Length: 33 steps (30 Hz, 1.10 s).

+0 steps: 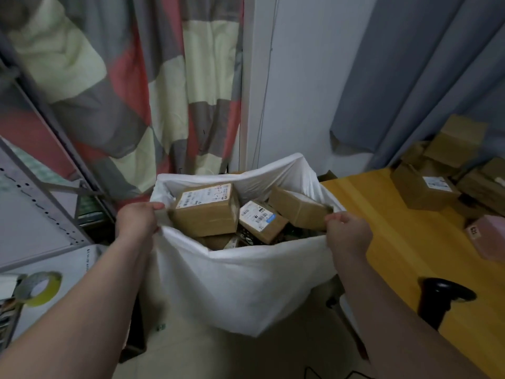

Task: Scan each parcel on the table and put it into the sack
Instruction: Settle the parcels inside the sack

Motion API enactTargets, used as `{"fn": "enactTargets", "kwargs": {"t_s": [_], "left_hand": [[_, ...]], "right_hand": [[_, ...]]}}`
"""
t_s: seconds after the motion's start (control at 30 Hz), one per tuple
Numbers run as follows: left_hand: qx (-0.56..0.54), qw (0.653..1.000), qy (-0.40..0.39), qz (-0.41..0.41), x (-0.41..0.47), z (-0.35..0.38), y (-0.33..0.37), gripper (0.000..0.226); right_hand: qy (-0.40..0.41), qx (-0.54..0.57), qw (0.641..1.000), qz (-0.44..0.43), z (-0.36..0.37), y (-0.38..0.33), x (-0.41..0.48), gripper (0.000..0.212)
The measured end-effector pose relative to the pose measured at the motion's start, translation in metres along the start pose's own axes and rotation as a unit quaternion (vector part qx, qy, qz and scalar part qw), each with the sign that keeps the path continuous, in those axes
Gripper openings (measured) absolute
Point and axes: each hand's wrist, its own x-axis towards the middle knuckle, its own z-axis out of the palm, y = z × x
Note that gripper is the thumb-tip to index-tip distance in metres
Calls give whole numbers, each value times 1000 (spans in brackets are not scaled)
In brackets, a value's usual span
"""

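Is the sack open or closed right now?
Open. The left hand and right hand each grip the rim of the sack, holding its mouth wide; parcels show inside.

A yellow wooden table (396,214) takes up the right side. At its far end, brown cardboard boxes (422,188) are heaped against a blue curtain (410,77), and the nearest box has a white label on top. A pink parcel (489,236) with a small label lies nearer, at the right edge. A black handheld scanner (440,299) rests by the near-left edge, well apart from the boxes.
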Motion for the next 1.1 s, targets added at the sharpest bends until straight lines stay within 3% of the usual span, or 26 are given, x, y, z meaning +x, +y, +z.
{"fn": "enactTargets", "kwargs": {"t_s": [0.1, 0.2, 0.27, 0.33, 0.4, 0.47, 0.53, 0.6, 0.67, 0.73, 0.77, 0.93, 1.0, 1.1], "left_hand": [[140, 990, -5, 2, -18, 11, -39, 36], [246, 968, -21, -49, -46, 20, -79, 52], [271, 962, -26, -26, -45, 25, -76, 41], [251, 967, -36, 22, -43, 32, -60, 34], [202, 976, -23, 74, -40, 33, -29, 26], [128, 986, 28, 100, -28, 25, 4, 17], [69, 991, 43, 105, -22, 14, 18, 15], [159, 980, 1, 121, -29, 10, 2, 17], [260, 957, -87, 90, -48, 11, -39, 25], [244, 959, -133, 48, -48, 10, -61, 30], [195, 973, -115, 39, -42, 12, -55, 29], [74, 991, -18, 109, -18, 8, 37, 15], [116, 985, -8, 125, -26, 3, 40, 22], [262, 955, -76, 119, -39, 3, -3, 23]], "right_hand": [[-33, -76, 993, 79, 4, 28, -5, 13], [-84, -36, 948, 304, 11, 59, -15, 58], [-86, 3, 929, 360, 7, 61, -10, 63], [-96, -10, 943, 318, 1, 53, 3, 42], [-86, -51, 975, 199, -8, 23, 20, 25], [-49, -44, 994, 91, -17, -10, 37, 22], [-12, -57, 997, 42, -21, -25, 45, 27], [-20, -87, 993, 79, -17, -4, 40, 33], [-79, -114, 972, 188, -11, 36, 17, 40], [-118, -100, 945, 289, -12, 58, 1, 42], [-115, -91, 947, 286, -15, 56, 5, 42], [-36, -71, 996, 27, -27, -22, 50, 19], [-16, -68, 997, 18, -25, -21, 43, 15], [-48, -137, 982, 118, -15, 22, 16, 27]]}}
